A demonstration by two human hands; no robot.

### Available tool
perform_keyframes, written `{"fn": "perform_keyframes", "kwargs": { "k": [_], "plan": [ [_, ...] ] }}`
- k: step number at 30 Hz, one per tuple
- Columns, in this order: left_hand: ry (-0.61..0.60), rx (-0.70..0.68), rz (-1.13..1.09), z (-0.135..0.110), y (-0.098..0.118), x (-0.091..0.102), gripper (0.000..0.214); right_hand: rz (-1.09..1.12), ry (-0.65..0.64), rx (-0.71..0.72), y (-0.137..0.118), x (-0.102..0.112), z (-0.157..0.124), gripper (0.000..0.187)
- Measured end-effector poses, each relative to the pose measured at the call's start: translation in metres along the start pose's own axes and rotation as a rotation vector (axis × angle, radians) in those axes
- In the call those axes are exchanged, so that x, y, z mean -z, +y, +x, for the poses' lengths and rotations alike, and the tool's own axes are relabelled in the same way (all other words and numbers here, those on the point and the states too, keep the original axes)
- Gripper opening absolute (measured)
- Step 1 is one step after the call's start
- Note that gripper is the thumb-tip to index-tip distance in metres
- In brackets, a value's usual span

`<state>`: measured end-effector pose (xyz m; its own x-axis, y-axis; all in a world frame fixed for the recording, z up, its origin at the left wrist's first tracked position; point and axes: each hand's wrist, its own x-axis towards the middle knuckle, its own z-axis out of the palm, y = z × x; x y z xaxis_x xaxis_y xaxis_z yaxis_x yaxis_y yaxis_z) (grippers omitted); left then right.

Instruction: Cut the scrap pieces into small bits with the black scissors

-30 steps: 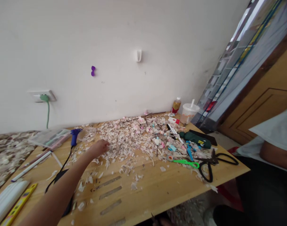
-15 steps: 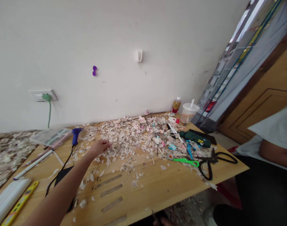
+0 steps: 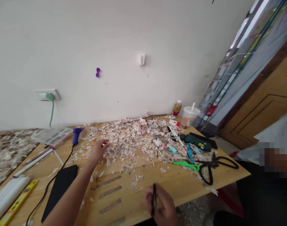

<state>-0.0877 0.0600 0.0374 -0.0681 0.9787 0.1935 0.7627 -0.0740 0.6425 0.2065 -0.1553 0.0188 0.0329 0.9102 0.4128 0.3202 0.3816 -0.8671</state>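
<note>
My left hand (image 3: 99, 150) reaches to the left edge of a heap of pale, thin flakes (image 3: 124, 138) spread over the wooden table. Its thumb and forefinger are a little apart, and nothing shows between them. Over the front edge of the table, my right hand (image 3: 161, 204) is closed around a slim dark tool (image 3: 154, 201) held nearly upright. Motion blurs that hand, so the kind of tool is unclear. Under my left forearm lies a flat black phone-like slab (image 3: 60, 191).
A blue glue gun (image 3: 76, 135) and a clear plastic box (image 3: 51, 136) are at left, with a yellow level (image 3: 18, 201) in front. Black-handled scissors (image 3: 210, 168), a green tool (image 3: 186, 164), a lidded cup (image 3: 190, 115) and a bottle (image 3: 177, 109) stand or lie right. A seated person (image 3: 275, 157) is beside the table.
My right hand has risen from below the table's front edge into view, bringing the dark tool. My left hand's fingers have parted slightly at the heap. The view has shifted a little.
</note>
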Motion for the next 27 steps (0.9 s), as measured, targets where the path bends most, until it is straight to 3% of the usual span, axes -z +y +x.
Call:
{"fn": "perform_keyframes", "kwargs": {
  "k": [5,8,11,14,20,27],
  "plan": [
    [-0.195,-0.141,0.118,-0.005,-0.01,-0.003,0.033,0.086,0.123,0.019,0.011,-0.038,0.112,0.023],
    [-0.184,-0.191,0.152,-0.009,-0.011,-0.012,0.033,0.058,0.083,0.095,0.031,-0.065,0.142,0.023],
    [-0.14,-0.158,0.124,-0.007,-0.013,-0.017,0.025,0.03,0.097,0.105,0.055,-0.082,0.139,0.021],
    [-0.106,-0.098,0.035,-0.004,-0.014,-0.016,0.022,0.025,0.123,0.017,0.072,-0.084,0.132,0.022],
    [-0.113,0.03,-0.104,-0.005,-0.008,-0.009,0.027,0.03,0.14,-0.104,0.076,-0.082,0.139,0.025],
    [-0.157,0.036,-0.372,0.001,0.009,0.003,0.035,0.084,0.128,-0.155,0.083,-0.089,0.144,0.027]
  ]
}}
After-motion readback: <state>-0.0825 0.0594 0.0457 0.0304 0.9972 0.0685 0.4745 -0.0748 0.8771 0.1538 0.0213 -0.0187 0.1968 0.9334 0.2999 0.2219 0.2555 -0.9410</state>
